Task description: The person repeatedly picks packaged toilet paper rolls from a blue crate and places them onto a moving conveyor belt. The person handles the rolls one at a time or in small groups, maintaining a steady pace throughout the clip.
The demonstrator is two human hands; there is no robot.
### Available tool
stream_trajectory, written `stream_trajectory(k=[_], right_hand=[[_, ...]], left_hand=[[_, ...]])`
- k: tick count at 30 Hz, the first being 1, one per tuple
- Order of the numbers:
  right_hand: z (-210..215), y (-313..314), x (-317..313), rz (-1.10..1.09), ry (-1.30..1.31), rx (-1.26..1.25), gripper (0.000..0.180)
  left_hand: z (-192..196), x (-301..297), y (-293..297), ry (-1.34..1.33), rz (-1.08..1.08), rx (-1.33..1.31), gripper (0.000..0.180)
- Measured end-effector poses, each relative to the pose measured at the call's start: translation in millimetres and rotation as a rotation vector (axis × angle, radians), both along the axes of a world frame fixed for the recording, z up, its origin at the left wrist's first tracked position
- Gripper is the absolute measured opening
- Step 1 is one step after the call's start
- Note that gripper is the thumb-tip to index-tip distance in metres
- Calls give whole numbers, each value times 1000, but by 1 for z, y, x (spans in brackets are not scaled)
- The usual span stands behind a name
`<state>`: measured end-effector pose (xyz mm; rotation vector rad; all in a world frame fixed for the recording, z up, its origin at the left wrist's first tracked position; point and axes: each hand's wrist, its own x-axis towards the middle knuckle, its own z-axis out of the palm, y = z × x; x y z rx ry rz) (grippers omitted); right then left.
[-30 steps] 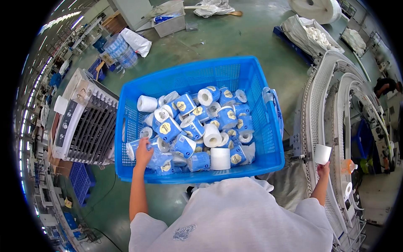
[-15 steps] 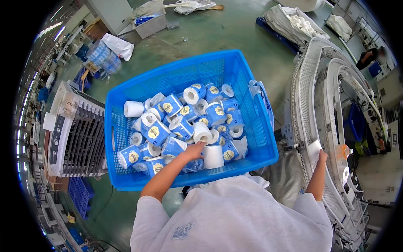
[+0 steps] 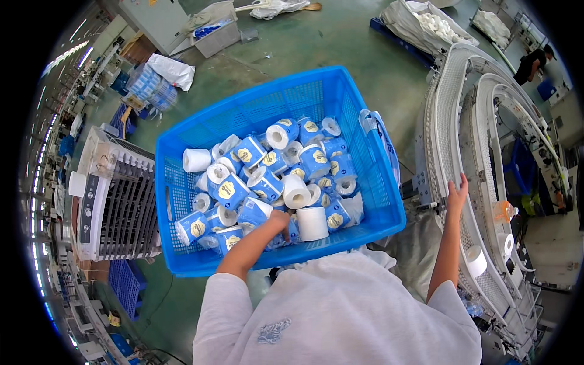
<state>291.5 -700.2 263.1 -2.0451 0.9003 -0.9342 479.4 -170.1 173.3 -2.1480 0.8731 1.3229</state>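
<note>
My left hand [image 3: 279, 222] reaches into a large blue plastic basket [image 3: 213, 265]. Its fingers curl down beside a blue-wrapped toilet roll [image 3: 253, 210], and what they grip, if anything, is hidden. Just right of this hand an unwrapped white toilet roll [image 3: 312, 224] stands upright, with another bare roll [image 3: 296, 191] lying behind it. Many blue-wrapped rolls fill the rest of the basket. Over the curved conveyor [image 3: 447, 134] at the right, my right hand [image 3: 457, 193] is open and bare, fingers apart. Nearer my body, a white roll [image 3: 476, 260] sits on the conveyor.
On the inner track are an orange bottle [image 3: 504, 211] and another white roll [image 3: 505, 244]. A slatted white machine [image 3: 121, 201] stands left of the basket. Farther off are a grey bin [image 3: 218, 38], a white sack of rolls [image 3: 420, 27] and another person [image 3: 533, 66].
My right hand has let go of a white roll on the conveyor and moved farther away from me. My left hand has slid slightly left and down, off the bare rolls.
</note>
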Motion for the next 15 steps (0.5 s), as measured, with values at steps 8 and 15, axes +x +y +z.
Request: stream_trajectory(k=[8, 15], right_hand=[[94, 147, 57, 661, -220, 485, 40], [175, 324, 78, 1161, -117, 236, 52]], left_hand=[[178, 10, 54, 250, 933, -928, 95], [189, -23, 54, 236, 1337, -1288, 53]])
